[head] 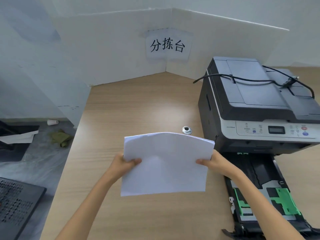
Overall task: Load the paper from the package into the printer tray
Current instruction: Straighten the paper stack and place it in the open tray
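Observation:
A stack of white paper is held above the wooden desk, its far edge bowed upward. My left hand grips the stack's left edge and my right hand grips its right edge, thumbs on top. To the right stands a black and grey printer. Its paper tray is pulled out toward me, black inside with green guides, and no paper shows in it. No paper package is in view.
A black cable lies across the printer lid. A small round metal piece sits on the desk behind the stack. White partition walls bound the desk's back. Left of the desk, on the floor, are a black perforated object and scraps.

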